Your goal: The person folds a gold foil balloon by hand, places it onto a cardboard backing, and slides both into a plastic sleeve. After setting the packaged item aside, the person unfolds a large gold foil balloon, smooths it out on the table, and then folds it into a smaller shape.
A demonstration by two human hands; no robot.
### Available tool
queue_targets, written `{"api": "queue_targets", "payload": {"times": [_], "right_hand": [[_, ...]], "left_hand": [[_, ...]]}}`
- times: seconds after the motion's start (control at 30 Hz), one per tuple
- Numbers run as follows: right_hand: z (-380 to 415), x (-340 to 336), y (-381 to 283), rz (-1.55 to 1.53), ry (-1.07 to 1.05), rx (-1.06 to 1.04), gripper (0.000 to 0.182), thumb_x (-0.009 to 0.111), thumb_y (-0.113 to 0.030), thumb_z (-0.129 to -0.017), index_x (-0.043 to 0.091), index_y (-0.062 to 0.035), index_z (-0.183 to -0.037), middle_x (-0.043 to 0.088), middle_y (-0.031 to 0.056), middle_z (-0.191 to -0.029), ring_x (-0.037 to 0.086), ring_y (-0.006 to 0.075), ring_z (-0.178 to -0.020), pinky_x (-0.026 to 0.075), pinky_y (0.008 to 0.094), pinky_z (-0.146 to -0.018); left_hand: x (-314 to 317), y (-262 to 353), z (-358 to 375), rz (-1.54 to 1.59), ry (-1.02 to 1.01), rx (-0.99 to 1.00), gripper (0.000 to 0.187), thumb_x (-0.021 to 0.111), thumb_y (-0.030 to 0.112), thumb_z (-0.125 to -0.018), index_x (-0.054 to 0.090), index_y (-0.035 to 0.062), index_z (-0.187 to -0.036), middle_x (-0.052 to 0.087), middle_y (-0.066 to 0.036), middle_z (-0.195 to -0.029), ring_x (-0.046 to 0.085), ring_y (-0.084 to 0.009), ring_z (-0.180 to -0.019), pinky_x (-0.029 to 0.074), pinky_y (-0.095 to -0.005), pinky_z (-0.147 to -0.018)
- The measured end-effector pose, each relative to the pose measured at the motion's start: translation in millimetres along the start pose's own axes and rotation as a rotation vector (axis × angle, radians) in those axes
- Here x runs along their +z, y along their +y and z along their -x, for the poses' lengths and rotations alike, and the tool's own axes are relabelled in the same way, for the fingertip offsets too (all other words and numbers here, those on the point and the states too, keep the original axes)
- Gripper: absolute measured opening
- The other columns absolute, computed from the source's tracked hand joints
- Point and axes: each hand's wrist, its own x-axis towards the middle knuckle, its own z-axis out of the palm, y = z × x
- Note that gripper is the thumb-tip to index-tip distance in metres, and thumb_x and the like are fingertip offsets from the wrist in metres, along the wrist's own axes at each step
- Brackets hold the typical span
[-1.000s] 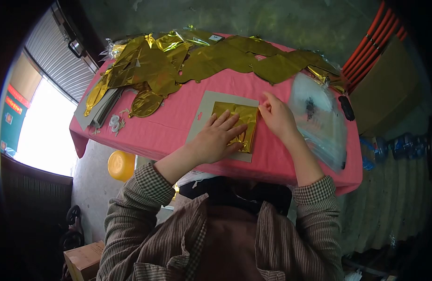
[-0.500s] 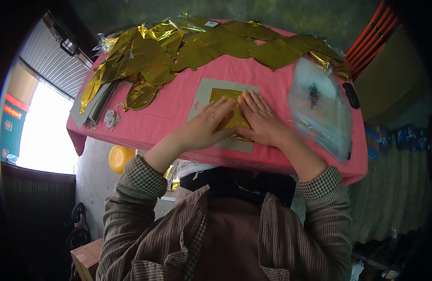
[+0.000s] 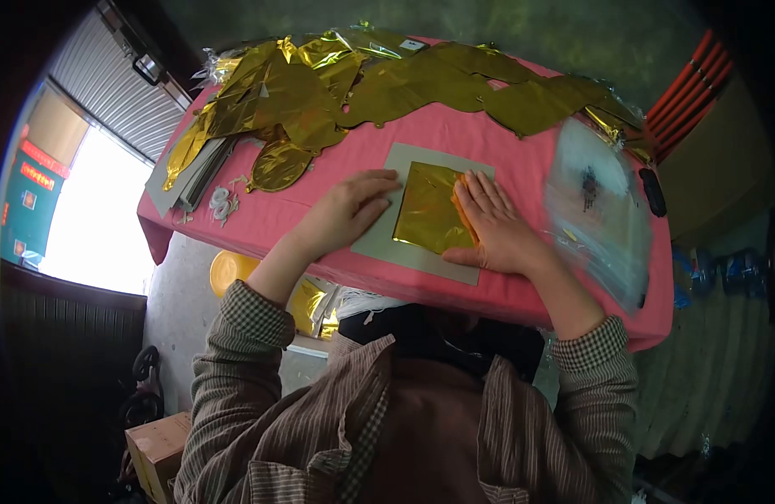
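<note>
A folded square of gold foil (image 3: 431,210) lies on a grey sheet of card (image 3: 375,239). My right hand (image 3: 498,225) rests flat along the foil's right edge, its fingers stretched out and its thumb near the lower corner. Orange reflections show on the foil beside those fingers. My left hand (image 3: 347,208) is over the card's left edge, just apart from the foil, with fingers loosely extended and nothing in them.
Flat gold foil balloons (image 3: 412,88) spread across the back of the pink-covered table (image 3: 337,164). Grey cards (image 3: 194,176) are stacked at left, near white ribbon coils (image 3: 222,203). Clear plastic bags (image 3: 601,214) lie at right beside a black object (image 3: 653,192).
My left hand has slid leftward off the foil, uncovering most of it. My right hand stays on the foil's right side. The whole view has shifted slightly.
</note>
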Motion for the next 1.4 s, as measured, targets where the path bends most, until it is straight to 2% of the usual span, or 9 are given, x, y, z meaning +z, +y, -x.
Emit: {"api": "queue_targets", "payload": {"times": [0.13, 0.2, 0.4, 0.73, 0.97, 1.13, 1.2, 1.4], "right_hand": [[0.4, 0.4, 0.5, -0.002, -0.003, 0.0, 0.114, 0.042, -0.08, -0.07, 0.006, -0.0008, -0.144, 0.002, 0.0194, -0.15, -0.002, 0.0295, -0.14, 0.002, 0.0396, -0.114], [-0.3, 1.9, 1.7, 0.005, 0.012, -0.011, 0.116, 0.044, -0.081, -0.068, 0.006, -0.001, -0.144, 0.002, 0.0195, -0.15, -0.001, 0.0295, -0.14, 0.003, 0.0397, -0.114], [0.7, -4.3, 3.3, -0.045, -0.032, -0.028, 0.122, 0.053, -0.079, -0.062, 0.005, -0.0015, -0.144, 0.001, 0.0195, -0.15, -0.003, 0.029, -0.14, 0.002, 0.0399, -0.113], [1.0, -1.7, 3.3, -0.05, -0.016, -0.011, 0.123, 0.057, -0.077, -0.062, 0.003, -0.0025, -0.144, -0.001, 0.019, -0.151, -0.004, 0.0285, -0.14, 0.001, 0.0393, -0.113], [2.6, 3.9, 4.4, -0.076, 0.105, -0.039, 0.107, 0.049, -0.073, -0.073, 0.013, -0.0007, -0.143, 0.009, 0.0208, -0.149, 0.005, 0.0311, -0.14, 0.006, 0.0398, -0.113], [0.3, 7.8, 9.5, -0.155, 0.154, -0.008, 0.089, 0.045, -0.062, -0.083, 0.02, 0.0005, -0.141, 0.015, 0.0217, -0.148, 0.01, 0.033, -0.139, 0.01, 0.0411, -0.113], [1.0, 6.3, 14.0, -0.193, 0.16, 0.035, 0.086, 0.045, -0.06, -0.085, 0.021, 0.0014, -0.141, 0.016, 0.0222, -0.148, 0.01, 0.0333, -0.139, 0.01, 0.0415, -0.113], [2.8, 5.3, 19.5, -0.196, 0.208, 0.123, 0.077, 0.042, -0.053, -0.089, 0.025, 0.0035, -0.139, 0.018, 0.0229, -0.147, 0.012, 0.0336, -0.138, 0.011, 0.0428, -0.112]], "left_hand": [[12.1, 3.4, 1.5, -0.091, 0.018, 0.131, 0.041, 0.058, 0.01, -0.084, 0.052, 0.005, -0.124, 0.043, -0.019, -0.134, 0.038, -0.033, -0.127, 0.033, -0.0401, -0.104], [17.9, 2.5, 3.0, -0.294, -0.017, 0.19, 0.042, 0.061, 0.014, -0.082, 0.053, 0.0082, -0.123, 0.042, -0.019, -0.135, 0.036, -0.0338, -0.129, 0.029, -0.0428, -0.106], [13.7, 4.6, 2.7, -0.238, -0.063, 0.121, 0.044, 0.064, 0.017, -0.079, 0.055, 0.0097, -0.122, 0.04, -0.017, -0.137, 0.033, -0.0328, -0.131, 0.026, -0.0441, -0.107], [12.5, 7.3, 4.8, -0.271, -0.076, 0.155, 0.042, 0.061, 0.017, -0.081, 0.053, 0.0079, -0.122, 0.039, -0.018, -0.138, 0.032, -0.0337, -0.131, 0.027, -0.0436, -0.107], [17.9, 10.2, 6.1, -0.343, -0.086, 0.162, 0.04, 0.055, 0.015, -0.085, 0.047, 0.0039, -0.123, 0.035, -0.019, -0.138, 0.031, -0.0351, -0.131, 0.028, -0.0417, -0.107], [25.8, 14.2, -0.2, -0.4, -0.098, 0.168, 0.04, 0.053, 0.017, -0.088, 0.044, 0.0025, -0.124, 0.033, -0.02, -0.138, 0.03, -0.0364, -0.131, 0.028, -0.0417, -0.107], [32.7, 16.4, -4.6, -0.389, -0.07, 0.167, 0.038, 0.052, 0.021, -0.088, 0.046, 0.0022, -0.121, 0.035, -0.023, -0.137, 0.03, -0.0379, -0.13, 0.028, -0.0426, -0.107], [51.8, 20.2, -22.3, -0.393, -0.063, 0.2, 0.039, 0.051, 0.018, -0.089, 0.044, 0.0009, -0.123, 0.032, -0.022, -0.138, 0.029, -0.0382, -0.131, 0.028, -0.042, -0.107]]}}
